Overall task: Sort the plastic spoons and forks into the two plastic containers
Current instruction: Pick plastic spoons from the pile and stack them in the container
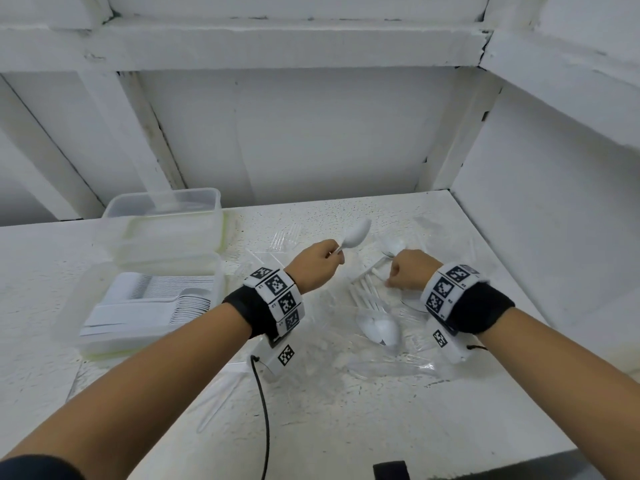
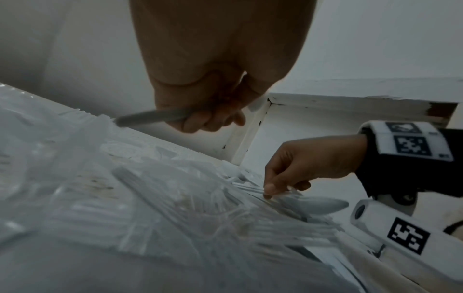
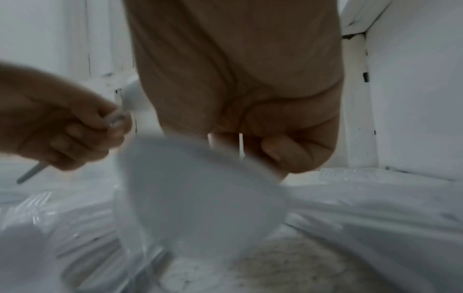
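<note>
A: Left to right, quick. Far left I see two clear containers: the near container (image 1: 138, 306) is already packed with stacked white spoons, and the far container (image 1: 166, 223) behind it looks empty, or I can't make out anything in it.

B: So forks not started?

A: That's my read. Spoons are well along; forks mostly left. Clear forks (image 1: 285, 235) are scattered on the speckled table (image 1: 346, 427), hard to count since they're transparent.

B: Hands?

A: My left hand (image 1: 317, 263) is curled round the handle of a white spoon (image 1: 356, 233), bowl raised above the table, to the right of the containers, not over them. My right hand (image 1: 408, 271) is down in the loose pile (image 1: 375, 320) of spoons and forks, fingers pinching something pale.

B: Pinching what?

A: The head view doesn't say. In the left wrist view, the right hand's fingertips (image 2: 269, 190) are closed on thin handles with a spoon bowl (image 2: 323, 204) just beside them. The right wrist view adds a big blurred spoon bowl right under the palm (image 3: 238, 79), and white strips held in the curled fingers. Spoon handles, I think, not certain.

B: Anything only the head view gives?

A: The containers. Neither wrist view shows them.
</note>
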A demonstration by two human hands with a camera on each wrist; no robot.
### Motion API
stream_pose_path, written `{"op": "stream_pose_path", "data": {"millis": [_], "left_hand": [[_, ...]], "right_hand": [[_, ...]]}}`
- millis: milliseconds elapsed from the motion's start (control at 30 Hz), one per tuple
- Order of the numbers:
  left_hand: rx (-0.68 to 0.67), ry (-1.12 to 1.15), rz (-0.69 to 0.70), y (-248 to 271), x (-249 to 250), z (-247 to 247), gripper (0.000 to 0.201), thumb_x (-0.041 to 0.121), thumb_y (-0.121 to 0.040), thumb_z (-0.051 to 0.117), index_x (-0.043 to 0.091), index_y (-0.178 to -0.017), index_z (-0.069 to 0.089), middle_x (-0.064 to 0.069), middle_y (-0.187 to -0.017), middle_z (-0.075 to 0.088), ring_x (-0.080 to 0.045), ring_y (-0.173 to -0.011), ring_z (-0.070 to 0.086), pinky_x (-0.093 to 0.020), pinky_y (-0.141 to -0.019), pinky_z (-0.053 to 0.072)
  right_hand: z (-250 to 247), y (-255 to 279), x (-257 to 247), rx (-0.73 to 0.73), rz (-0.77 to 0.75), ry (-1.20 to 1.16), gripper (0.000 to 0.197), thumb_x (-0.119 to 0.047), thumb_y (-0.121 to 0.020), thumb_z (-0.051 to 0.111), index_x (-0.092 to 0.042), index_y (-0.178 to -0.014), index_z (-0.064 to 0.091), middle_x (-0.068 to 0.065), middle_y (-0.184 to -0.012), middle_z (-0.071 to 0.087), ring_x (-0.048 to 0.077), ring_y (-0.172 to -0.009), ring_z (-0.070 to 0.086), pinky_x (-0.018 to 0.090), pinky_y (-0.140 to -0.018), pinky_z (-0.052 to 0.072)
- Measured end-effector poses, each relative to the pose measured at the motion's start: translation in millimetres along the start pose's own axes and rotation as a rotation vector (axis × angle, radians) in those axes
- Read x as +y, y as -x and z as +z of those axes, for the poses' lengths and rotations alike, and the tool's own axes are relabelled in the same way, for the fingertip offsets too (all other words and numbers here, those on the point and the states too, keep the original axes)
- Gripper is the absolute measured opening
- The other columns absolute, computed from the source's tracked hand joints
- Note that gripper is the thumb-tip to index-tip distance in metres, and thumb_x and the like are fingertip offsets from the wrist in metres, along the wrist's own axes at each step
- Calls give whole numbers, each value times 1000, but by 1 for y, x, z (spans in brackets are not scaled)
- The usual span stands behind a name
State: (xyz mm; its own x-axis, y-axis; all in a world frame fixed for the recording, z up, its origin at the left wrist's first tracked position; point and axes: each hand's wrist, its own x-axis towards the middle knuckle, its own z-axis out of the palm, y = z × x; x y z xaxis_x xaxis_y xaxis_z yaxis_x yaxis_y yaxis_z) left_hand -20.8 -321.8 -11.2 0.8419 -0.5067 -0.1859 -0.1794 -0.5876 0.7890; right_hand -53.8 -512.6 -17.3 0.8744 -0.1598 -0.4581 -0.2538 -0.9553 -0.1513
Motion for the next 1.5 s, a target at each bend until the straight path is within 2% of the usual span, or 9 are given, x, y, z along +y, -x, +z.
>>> {"op": "stream_pose_path", "data": {"millis": [267,433,600,800,867,967,1100,1367,1500], "left_hand": [[-46,-108,-30,-10,5,14,19,20,-97,38,10,-97,55,-3,-84,50,-17,-74,44,-22,-57,31],[-56,-131,-37,-12,1,17,21,21,-97,41,13,-79,47,4,-68,43,-8,-59,38,-22,-52,28],[-43,-141,-31,-16,4,19,27,19,-95,42,16,-69,41,4,-66,41,-8,-57,37,-22,-52,27],[18,-174,6,-29,11,24,21,22,-95,45,9,-91,60,-3,-75,55,-19,-72,48,-20,-51,30],[15,-212,-8,-39,15,27,25,22,-95,45,10,-76,57,-4,-72,55,-20,-72,48,-21,-50,29],[-32,-370,-40,-55,22,32,32,19,-95,43,12,-64,48,0,-63,47,-22,-71,48,-23,-50,31],[-205,-610,-58,-67,25,41,15,18,-93,49,7,-94,59,-7,-85,55,-24,-82,53,-27,-68,41],[-210,-623,-26,-66,18,47,26,25,-91,54,15,-68,45,3,-65,42,-16,-63,46,-20,-48,31],[-250,-659,-6,-60,15,49,28,30,-92,52,6,-105,57,-7,-93,58,-21,-80,49,-24,-60,37]], "right_hand": [[-9,13,11,68,-20,-91,20,-24,-87,65,-5,-88,70,7,-99,70,17,-88,61,22,-70,40],[-18,23,14,169,-74,-105,9,-23,-85,66,-15,-83,67,-8,-73,59,6,-65,51,18,-58,35],[-20,31,9,216,-59,-816,10,-15,-90,60,-15,-81,57,2,-58,63,7,-37,50,17,-38,34],[-19,41,6,115,-41,-1480,16,-6,-94,44,-12,-83,54,15,-86,70,20,-66,70,24,-52,54],[-19,43,8,129,-18,-1573,17,-13,-94,47,-9,-79,54,15,-82,69,23,-66,70,26,-52,55],[-15,42,15,216,-8,-1518,17,-15,-95,52,-8,-79,51,13,-75,64,19,-54,67,26,-48,54],[-7,39,27,259,53,-1493,11,-4,-94,52,-13,-91,45,12,-77,58,19,-54,63,27,-49,55],[-1,31,40,230,113,-1306,10,-3,-94,49,-6,-103,53,8,-73,55,16,-62,54,26,-57,50],[1,22,37,242,124,-1242,18,-6,-93,51,-5,-110,54,6,-71,55,13,-57,49,21,-47,42]]}}
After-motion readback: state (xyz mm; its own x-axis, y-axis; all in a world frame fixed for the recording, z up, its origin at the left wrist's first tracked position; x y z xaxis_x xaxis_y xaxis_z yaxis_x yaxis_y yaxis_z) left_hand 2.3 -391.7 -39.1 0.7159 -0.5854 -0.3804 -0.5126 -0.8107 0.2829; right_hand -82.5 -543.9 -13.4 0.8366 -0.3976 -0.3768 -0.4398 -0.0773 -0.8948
